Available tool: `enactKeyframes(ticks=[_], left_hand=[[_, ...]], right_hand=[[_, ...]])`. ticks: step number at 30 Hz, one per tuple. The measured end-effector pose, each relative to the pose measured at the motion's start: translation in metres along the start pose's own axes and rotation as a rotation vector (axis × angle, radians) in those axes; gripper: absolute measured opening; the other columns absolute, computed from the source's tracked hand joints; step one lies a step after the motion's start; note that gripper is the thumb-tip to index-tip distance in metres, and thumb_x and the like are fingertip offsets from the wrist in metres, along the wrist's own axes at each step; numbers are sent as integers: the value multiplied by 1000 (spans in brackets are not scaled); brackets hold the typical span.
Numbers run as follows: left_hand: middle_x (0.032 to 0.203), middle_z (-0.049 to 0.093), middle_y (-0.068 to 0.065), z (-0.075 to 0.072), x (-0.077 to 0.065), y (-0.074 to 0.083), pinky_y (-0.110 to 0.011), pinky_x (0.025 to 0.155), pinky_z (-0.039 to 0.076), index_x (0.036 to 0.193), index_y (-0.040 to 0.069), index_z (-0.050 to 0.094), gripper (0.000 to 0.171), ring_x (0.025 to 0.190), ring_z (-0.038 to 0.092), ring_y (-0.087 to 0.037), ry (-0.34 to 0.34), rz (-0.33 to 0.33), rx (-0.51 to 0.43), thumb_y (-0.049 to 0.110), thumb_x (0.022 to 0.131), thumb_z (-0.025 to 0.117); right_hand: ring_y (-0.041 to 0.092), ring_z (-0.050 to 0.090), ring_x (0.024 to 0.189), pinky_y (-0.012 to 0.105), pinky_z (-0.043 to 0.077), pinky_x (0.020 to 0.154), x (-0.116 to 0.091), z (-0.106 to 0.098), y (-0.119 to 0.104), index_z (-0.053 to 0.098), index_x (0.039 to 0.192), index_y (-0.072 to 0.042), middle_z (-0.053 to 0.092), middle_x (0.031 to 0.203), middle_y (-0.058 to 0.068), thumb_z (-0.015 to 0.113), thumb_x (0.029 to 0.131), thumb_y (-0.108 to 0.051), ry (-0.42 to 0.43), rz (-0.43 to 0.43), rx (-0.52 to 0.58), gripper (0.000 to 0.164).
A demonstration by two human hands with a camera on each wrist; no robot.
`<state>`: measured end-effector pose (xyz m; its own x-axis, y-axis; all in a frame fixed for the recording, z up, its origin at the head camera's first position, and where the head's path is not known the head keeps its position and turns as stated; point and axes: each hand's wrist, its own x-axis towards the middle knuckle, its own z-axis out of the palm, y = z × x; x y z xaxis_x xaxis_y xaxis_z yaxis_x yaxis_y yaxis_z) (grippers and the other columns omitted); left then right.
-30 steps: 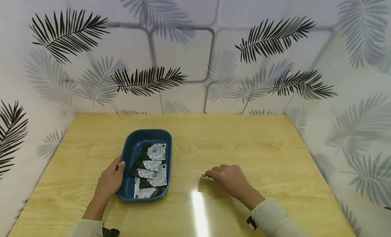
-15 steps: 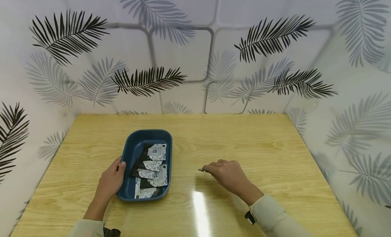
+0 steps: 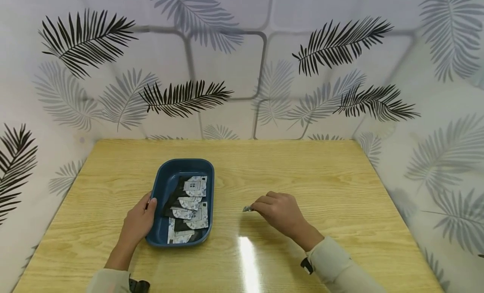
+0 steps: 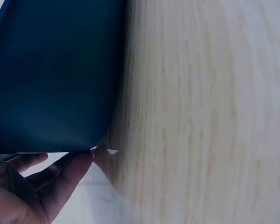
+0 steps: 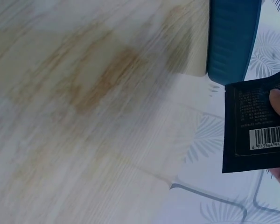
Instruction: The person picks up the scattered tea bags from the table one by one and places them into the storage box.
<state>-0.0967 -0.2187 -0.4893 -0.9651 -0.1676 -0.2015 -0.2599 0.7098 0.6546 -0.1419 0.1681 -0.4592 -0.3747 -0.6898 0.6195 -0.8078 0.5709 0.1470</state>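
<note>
On the left side of the table, my left hand (image 3: 138,221) grips the side wall of a dark blue plastic tray (image 3: 166,177), thumb at the rim. Several black-and-white sachets (image 3: 194,186) with floral print overlap inside it. To the right of the tray, my right hand (image 3: 280,213) pinches another sachet (image 3: 247,208), seen almost edge-on from the head. The right wrist view shows this sachet's black back (image 5: 242,107), with small print and a barcode, and the thumb pressed on it. In the left wrist view the fingers (image 4: 67,179) reach under the tray's edge.
The light wooden table (image 3: 302,167) has a bright reflection (image 3: 247,259) near its front. A wall covering (image 3: 242,66) with leaf print rises behind the table and along both sides. Each wrist wears a dark strap.
My right hand has risen slightly and moved a little to the left with the sachet, toward the tray. The left hand and the tray stay in place.
</note>
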Motion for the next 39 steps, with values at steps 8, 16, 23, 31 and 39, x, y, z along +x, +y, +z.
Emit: enactKeyframes(ticks=[8, 16, 23, 31, 39], left_hand=[[149, 47, -27, -1, 0, 0, -67, 108, 37, 158, 12, 28, 59, 137, 44, -52, -3, 4, -1, 44, 109, 25], [149, 48, -27, -2, -2, 1, -67, 107, 37, 157, 12, 29, 58, 136, 45, -52, -4, 12, 4, 43, 109, 25], [144, 54, -24, -2, -3, 0, -66, 103, 40, 156, 15, 32, 56, 133, 48, -51, -2, 15, 3, 44, 109, 25], [147, 50, -26, -5, -1, 1, -66, 104, 39, 157, 15, 30, 57, 134, 47, -52, -5, 15, 0, 45, 109, 24], [148, 49, -26, -5, -1, 1, -66, 105, 38, 157, 13, 30, 57, 135, 46, -52, -11, 11, -3, 44, 109, 24]], right_hand=[[11, 62, 71, 23, 49, 62, 7, 0, 1, 72, 74, -20, 69, 81, -5, 85, 76, -13, 132, -52, 8, 15], [13, 39, 62, 28, 32, 63, 17, 2, -2, 72, 69, -21, 51, 69, -3, 79, 79, -9, 242, -118, 0, 17], [12, 44, 62, 27, 35, 62, 26, 1, -6, 74, 69, -22, 51, 66, -4, 81, 79, -11, 250, -137, -13, 17], [12, 46, 61, 26, 36, 63, 40, 2, -9, 73, 68, -22, 52, 64, -5, 82, 79, -13, 269, -157, 4, 16], [11, 45, 59, 26, 38, 64, 53, 3, -14, 70, 68, -22, 55, 63, -7, 82, 81, -22, 242, -167, -9, 17]])
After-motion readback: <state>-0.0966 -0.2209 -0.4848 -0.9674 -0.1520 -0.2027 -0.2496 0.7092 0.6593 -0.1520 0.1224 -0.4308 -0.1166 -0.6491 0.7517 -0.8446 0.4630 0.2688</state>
